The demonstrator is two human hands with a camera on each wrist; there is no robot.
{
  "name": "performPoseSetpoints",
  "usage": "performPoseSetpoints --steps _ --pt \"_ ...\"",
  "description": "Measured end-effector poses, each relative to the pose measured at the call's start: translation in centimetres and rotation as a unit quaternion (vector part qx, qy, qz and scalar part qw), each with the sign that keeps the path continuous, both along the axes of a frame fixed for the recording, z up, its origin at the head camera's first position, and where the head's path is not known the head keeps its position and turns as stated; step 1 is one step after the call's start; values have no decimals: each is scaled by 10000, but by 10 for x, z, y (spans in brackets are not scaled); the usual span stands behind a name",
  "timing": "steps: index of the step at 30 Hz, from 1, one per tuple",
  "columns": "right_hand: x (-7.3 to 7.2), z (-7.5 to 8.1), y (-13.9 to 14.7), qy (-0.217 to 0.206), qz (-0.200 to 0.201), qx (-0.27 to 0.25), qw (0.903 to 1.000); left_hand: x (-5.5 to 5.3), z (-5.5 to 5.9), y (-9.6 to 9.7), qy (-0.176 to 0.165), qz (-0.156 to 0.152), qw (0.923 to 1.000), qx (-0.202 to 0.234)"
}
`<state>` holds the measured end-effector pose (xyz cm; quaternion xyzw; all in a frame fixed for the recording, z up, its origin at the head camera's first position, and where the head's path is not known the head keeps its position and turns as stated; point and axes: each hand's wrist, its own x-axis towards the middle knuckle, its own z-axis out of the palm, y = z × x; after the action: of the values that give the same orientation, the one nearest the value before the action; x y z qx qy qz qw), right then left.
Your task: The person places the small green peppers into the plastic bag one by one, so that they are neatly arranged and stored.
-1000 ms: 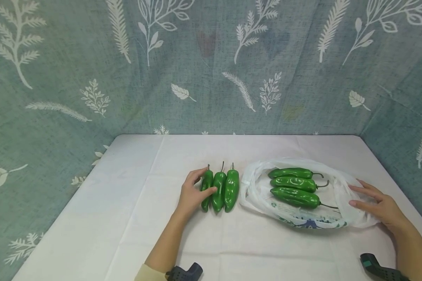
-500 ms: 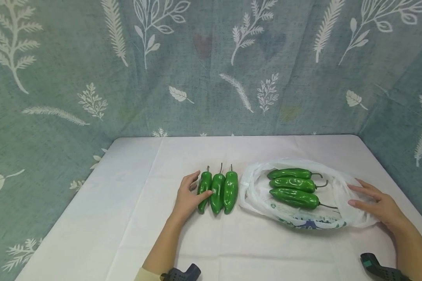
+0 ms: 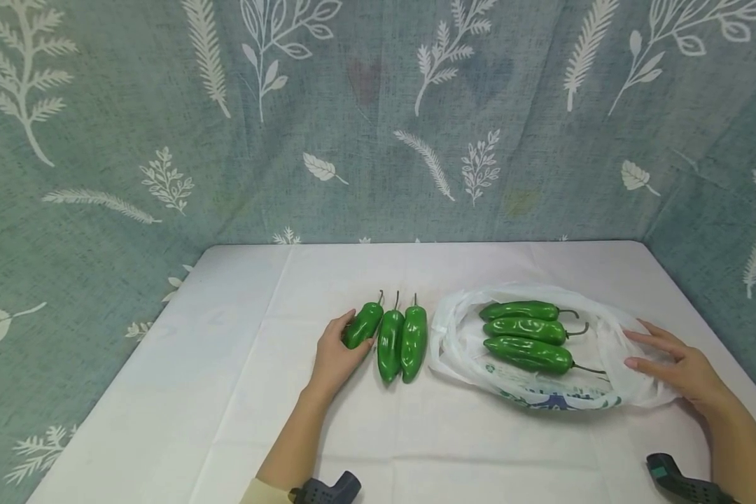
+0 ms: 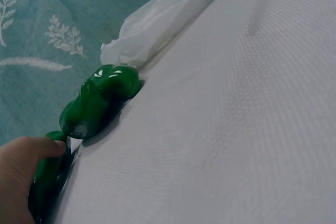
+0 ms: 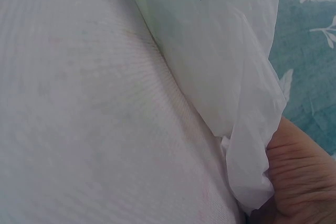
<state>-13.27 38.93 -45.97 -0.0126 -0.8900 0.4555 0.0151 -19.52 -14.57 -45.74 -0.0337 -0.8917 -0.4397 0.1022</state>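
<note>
My left hand (image 3: 339, 358) grips the leftmost green chili pepper (image 3: 363, 324) between thumb and fingers. This pepper leans, its stem pointing up and to the right. Close to its right, two more green chili peppers (image 3: 402, 343) lie side by side, stems toward the back. An open white plastic bag (image 3: 460, 367) lies farther right, with three green chili peppers (image 3: 529, 353) inside, stems to the right. My right hand (image 3: 689, 371) rests on the bag's right end, fingers extended over the plastic. In the left wrist view, my thumb (image 4: 39, 148) presses the held pepper (image 4: 47, 182).
A white cloth (image 3: 277, 420) covers the table. Its far edge meets a blue-green curtain (image 3: 327, 126) with white leaf prints, which also runs along both sides. Dark devices (image 3: 327, 488) are strapped to both wrists.
My left hand has taken hold of the leftmost pepper and tilted it, its lower end swinging left and up. The other peppers, the bag and my right hand have stayed put.
</note>
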Motion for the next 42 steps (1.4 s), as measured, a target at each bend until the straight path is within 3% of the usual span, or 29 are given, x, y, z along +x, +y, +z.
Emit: performPoseSetpoints --steps 9,22,33,42 --pt "-1 -1 1 27 11 -13 10000 0 -2 -2 115 10 9999 -21" --pt "-1 -1 1 45 39 -75 10000 1 3 -1 1 177 9993 336" --pt "0 1 0 29 -1 9 10000 3 15 5 168 223 9981 544" --pt "-1 -1 0 103 -4 58 9999 3 29 11 -18 332 9958 853"
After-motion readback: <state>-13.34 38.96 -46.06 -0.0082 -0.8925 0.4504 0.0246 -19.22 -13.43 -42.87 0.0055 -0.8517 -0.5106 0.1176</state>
